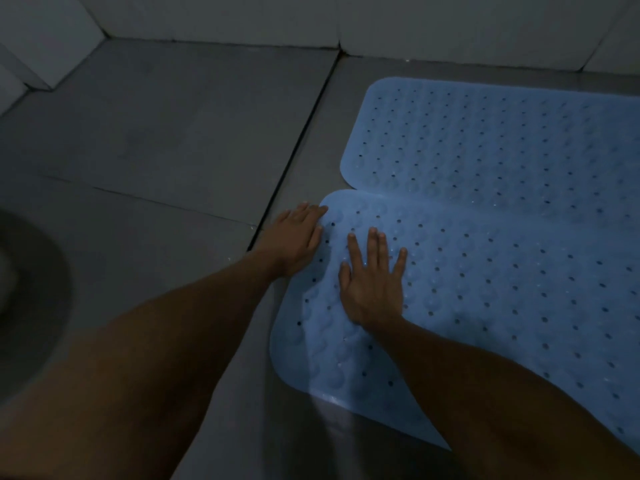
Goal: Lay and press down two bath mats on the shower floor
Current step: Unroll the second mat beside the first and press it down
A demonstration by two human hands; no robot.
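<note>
Two light blue perforated bath mats lie side by side on the grey shower floor. The far mat (502, 133) runs along the back wall. The near mat (502, 289) butts against it and slightly overlaps its edge. My right hand (372, 282) lies flat on the near mat's left end, fingers straight and spread. My left hand (294, 237) rests with straight fingers at that mat's far-left corner, partly on the floor, fingertips touching the mat's edge.
Grey floor tiles (156, 133) with a dark groove (298, 147) stretch to the left of the mats. White wall tiles (242, 19) border the back. A dark rounded object (31, 292) sits at the left edge. The scene is dim.
</note>
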